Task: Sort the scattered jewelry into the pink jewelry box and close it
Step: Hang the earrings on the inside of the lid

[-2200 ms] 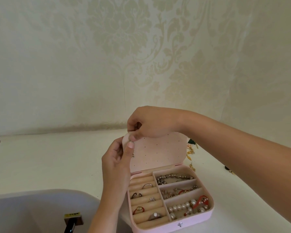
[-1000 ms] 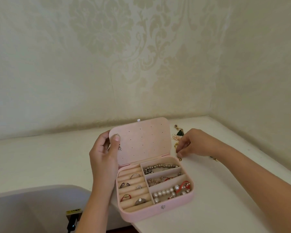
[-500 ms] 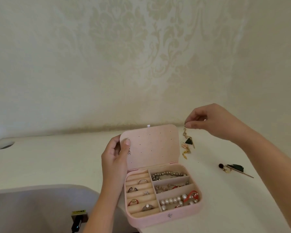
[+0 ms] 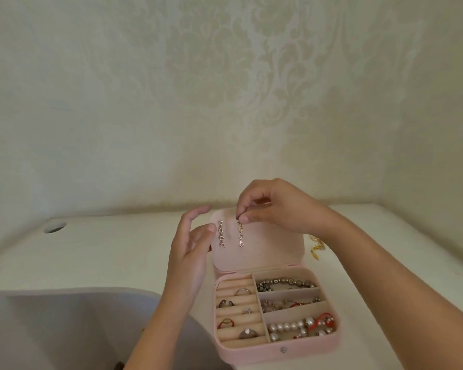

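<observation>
The pink jewelry box stands open on the white table, its lid upright. Several rings sit in the left rolls, bead and pearl bracelets in the right compartments. One long drop earring hangs at the lid's top left. My right hand pinches the top of a second drop earring against the lid beside it. My left hand hovers at the lid's left edge with relaxed fingers and holds nothing.
Gold jewelry lies on the table to the right of the lid, partly hidden by my right forearm. A round cable hole is at the far left. A grey chair back fills the lower left. Walls meet at the right rear corner.
My right hand lifted a drop earring from the table at the right and brought it to the lid. My left hand let go of the lid's edge and opened.
</observation>
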Available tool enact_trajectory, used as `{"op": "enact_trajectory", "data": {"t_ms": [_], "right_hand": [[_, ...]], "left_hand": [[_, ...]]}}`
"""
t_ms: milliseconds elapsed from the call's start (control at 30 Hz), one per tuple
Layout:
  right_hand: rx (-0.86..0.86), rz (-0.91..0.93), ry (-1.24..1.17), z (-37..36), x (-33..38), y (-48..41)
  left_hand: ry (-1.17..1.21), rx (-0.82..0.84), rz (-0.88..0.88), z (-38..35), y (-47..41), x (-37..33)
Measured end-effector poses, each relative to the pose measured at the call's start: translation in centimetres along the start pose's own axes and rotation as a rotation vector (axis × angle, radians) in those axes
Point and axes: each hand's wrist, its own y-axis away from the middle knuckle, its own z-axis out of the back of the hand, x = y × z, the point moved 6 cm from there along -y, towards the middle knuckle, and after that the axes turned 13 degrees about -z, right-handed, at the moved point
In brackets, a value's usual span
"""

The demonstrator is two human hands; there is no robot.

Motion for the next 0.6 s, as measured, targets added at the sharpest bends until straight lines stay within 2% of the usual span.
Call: {"op": "enact_trajectory", "data": {"t_ms": [233, 433, 600], "right_hand": [[-0.032, 0.037, 0.018, 0.1, -1.0, -0.1], [-0.043, 0.074, 0.008, 0.2, -1.1, 0.1], [-0.042, 0.114, -0.033, 0.1, -0.8, 0.3]], "left_hand": [[-0.024, -0.027, 0.003, -0.8, -0.3, -0.6], [-0.142, 0.052, -0.087, -2.6, -0.6, -1.5], [-0.101, 0.07, -0.096, -2.9, -1.0, -1.6]]}}
